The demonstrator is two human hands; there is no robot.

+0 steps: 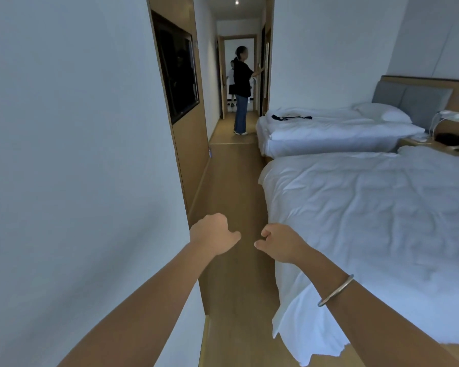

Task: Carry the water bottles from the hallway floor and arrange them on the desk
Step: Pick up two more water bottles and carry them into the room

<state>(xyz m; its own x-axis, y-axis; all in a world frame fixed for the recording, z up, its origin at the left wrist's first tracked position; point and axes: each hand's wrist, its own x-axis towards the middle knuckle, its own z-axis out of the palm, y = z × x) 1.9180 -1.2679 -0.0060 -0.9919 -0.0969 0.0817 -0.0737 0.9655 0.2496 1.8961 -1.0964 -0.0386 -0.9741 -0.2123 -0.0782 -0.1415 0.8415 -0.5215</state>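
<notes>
White bedding [368, 215] is covering the near bed at lower right, and white sheets [329, 133] are covering the far bed, where a black strap [289, 117] is lying. A grey headboard [414, 102] is showing at upper right. The floor [233, 194] is showing tan wood. A person [241, 88] in the hallway is wearing a black top and blue jeans. A silver bangle [335, 290] is circling the right wrist.
</notes>
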